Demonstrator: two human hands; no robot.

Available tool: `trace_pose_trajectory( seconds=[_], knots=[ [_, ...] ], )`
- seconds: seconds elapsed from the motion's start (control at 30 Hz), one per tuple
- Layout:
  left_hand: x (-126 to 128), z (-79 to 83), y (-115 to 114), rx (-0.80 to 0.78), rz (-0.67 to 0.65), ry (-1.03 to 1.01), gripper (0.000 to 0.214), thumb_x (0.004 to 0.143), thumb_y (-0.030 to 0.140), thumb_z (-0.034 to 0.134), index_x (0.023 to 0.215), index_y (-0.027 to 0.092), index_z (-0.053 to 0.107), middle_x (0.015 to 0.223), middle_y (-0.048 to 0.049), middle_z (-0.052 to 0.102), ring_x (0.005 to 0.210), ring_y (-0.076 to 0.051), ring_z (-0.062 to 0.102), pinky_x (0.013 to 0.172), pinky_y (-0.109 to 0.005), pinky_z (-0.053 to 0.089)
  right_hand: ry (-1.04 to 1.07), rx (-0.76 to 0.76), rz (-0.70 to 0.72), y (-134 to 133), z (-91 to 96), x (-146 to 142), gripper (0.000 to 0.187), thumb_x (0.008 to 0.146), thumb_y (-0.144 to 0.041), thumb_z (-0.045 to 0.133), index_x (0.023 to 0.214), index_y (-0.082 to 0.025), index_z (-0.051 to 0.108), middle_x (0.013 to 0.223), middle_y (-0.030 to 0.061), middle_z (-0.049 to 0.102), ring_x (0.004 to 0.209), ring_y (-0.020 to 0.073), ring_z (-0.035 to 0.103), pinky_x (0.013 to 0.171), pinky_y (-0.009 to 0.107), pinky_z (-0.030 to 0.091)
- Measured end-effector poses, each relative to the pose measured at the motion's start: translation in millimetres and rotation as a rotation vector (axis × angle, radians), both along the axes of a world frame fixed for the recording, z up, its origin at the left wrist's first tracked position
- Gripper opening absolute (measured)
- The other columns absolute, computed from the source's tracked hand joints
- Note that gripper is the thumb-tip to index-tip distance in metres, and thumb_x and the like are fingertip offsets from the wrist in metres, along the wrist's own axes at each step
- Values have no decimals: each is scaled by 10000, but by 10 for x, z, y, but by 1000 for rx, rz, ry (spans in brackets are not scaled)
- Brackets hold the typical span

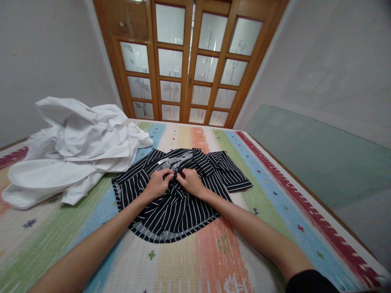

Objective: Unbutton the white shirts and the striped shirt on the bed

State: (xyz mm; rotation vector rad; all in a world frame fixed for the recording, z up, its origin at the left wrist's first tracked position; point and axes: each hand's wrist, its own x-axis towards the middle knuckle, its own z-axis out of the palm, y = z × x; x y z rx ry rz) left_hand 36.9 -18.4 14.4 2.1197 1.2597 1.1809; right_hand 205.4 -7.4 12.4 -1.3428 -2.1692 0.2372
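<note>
A black shirt with white stripes (189, 211) lies spread and bunched on the colourful mat, its collar side away from me. One short sleeve (233, 173) sticks out to the right. My left hand (159, 184) pinches the fabric just below the collar opening, thumb and fingers pressed together. Close beside it, my right hand (190, 182) pinches the same part of the front, the fingertips of both hands almost meeting. Whatever small detail sits between the fingertips, perhaps a fastening, is too small to make out. The grey inside of the shirt shows at the neck and along the near hem.
A heap of white cloth (82, 138) lies to the left of the shirt. Under everything is a striped, patterned mat (146, 264). A pale green panel (317, 154) stands along the right wall. Wooden doors with glass panes (186, 61) rise beyond the far edge.
</note>
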Motion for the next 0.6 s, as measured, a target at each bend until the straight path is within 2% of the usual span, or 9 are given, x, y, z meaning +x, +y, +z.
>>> trace_pose_trajectory(
  seconds=[0.17,0.23,0.3,0.37,0.47,0.53,0.6],
  knots=[
    [-6,7,-11,-7,-26,2,175,836,256,512,814,200,676,823,-44,741,792,-222,684,774,-338,517,-225,9,-75,-26,23,14,220,918,-264,493,804,-158,650,858,127,715,736,211,647,638,270,389],
    [-17,17,-20,-12,-34,-5,181,844,261,507,823,200,676,841,-46,742,809,-223,683,793,-344,514,-233,-15,-129,37,46,100,200,902,-258,501,812,-157,648,876,142,714,762,232,656,648,279,399],
    [-34,25,-21,-15,-19,-18,190,857,275,498,825,197,669,835,-44,736,807,-223,679,792,-346,513,-141,-28,-210,150,85,246,167,879,-242,511,787,-165,627,832,133,707,758,239,654,651,283,405],
    [-50,29,-15,-8,18,-48,199,869,293,486,836,195,656,826,-42,725,799,-220,670,776,-340,510,81,-25,-322,290,143,432,139,859,-213,501,751,-182,583,755,96,686,694,214,636,622,273,407],
    [-49,37,-11,9,74,-103,206,882,318,474,848,192,633,806,-35,700,780,-209,650,751,-322,500,648,-116,-468,456,248,680,170,859,-221,461,691,-211,489,597,9,596,474,137,526,481,236,377],
    [-26,54,-28,11,94,-130,209,895,335,472,852,191,618,797,-29,681,773,-200,635,750,-312,494,968,-253,-475,485,310,757,189,869,-276,462,688,-224,445,515,-39,526,361,102,424,383,216,326],
    [8,83,-58,13,105,-152,212,911,351,469,870,193,604,813,-26,669,783,-194,625,760,-306,490,1120,-394,-399,435,355,743,229,874,-362,483,697,-226,437,470,-63,487,310,86,370,326,202,290]
  ],
)
